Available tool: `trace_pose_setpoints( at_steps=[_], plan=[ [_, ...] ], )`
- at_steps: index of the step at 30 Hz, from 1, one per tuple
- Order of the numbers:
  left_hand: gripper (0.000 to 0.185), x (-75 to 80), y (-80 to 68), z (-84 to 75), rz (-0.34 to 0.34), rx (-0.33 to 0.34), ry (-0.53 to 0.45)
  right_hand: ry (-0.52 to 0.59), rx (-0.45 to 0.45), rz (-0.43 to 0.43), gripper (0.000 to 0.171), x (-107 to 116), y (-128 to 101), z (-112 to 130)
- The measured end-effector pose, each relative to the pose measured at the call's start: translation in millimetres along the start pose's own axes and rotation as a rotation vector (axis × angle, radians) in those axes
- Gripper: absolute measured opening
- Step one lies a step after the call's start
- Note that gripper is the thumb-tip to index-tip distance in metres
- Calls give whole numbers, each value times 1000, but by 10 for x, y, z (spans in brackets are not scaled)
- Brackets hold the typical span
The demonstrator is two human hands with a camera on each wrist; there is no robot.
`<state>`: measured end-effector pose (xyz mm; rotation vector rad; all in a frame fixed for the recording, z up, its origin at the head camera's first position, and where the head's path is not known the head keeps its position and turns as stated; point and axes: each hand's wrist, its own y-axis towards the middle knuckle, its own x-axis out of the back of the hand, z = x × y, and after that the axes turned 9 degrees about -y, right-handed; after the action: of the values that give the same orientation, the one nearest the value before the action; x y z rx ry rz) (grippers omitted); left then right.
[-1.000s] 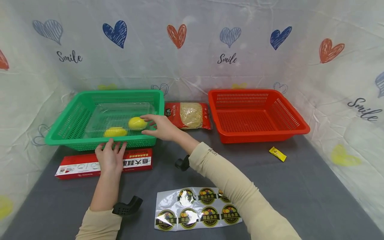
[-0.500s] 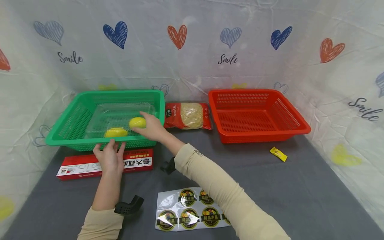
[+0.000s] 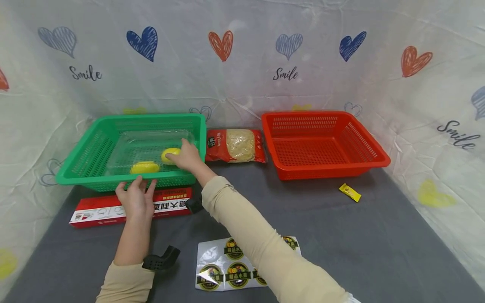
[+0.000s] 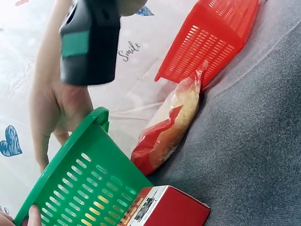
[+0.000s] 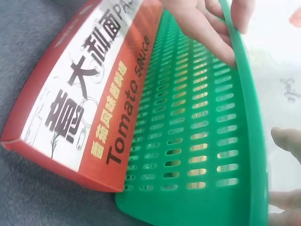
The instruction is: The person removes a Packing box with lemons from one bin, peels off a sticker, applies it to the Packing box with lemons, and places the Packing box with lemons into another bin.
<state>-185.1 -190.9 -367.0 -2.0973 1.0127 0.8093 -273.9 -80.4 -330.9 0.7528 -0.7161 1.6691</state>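
Note:
In the head view, my left hand (image 3: 135, 200) is at the front rim of the green basket (image 3: 81, 184). The right wrist view shows its fingers (image 5: 211, 30) gripping that rim from both sides. My right hand (image 3: 189, 158) reaches over the basket's right end, thumb and fingers spread apart beside a smooth yellow fruit (image 3: 169, 154) that looks like a lemon. The hand partly covers this fruit; I cannot tell how firmly they touch. A second yellow, ridged item (image 3: 145, 167) lies to its left. Both sit in a clear plastic container (image 3: 132, 141) inside the basket.
A red pasta box (image 3: 94, 209) lies before the green basket. A noodle bag (image 3: 240, 146) separates it from the red basket (image 3: 333, 172). A small yellow packet (image 3: 350, 192) lies front right. A sticker sheet (image 3: 212, 252) lies near the front, partly under the right sleeve.
My right hand has moved left, further over the green basket and up to the lemon-like fruit. My left hand has stayed on the rim. The right sleeve now covers more of the sticker sheet.

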Motion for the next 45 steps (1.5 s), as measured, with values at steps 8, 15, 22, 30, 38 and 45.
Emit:
trace_pose_setpoints(
  at_steps=[8,15,22,30,38,45],
  plan=[
    [61,5,5,-7,2,11,-23,188,-112,20,74,-38,72,-6],
    [59,9,10,-18,-6,16,-36,316,-143,58,77,-45,108,-27],
    [53,9,14,-28,-5,15,-55,337,-154,88,79,-36,140,-27],
    [56,15,13,-18,-11,20,-58,393,-132,111,72,-43,160,-32],
    [63,20,14,-18,-2,23,-49,416,-123,146,64,-37,145,-24],
    [64,24,16,-16,-7,25,-54,421,-110,135,58,-38,143,-37]
  ],
)
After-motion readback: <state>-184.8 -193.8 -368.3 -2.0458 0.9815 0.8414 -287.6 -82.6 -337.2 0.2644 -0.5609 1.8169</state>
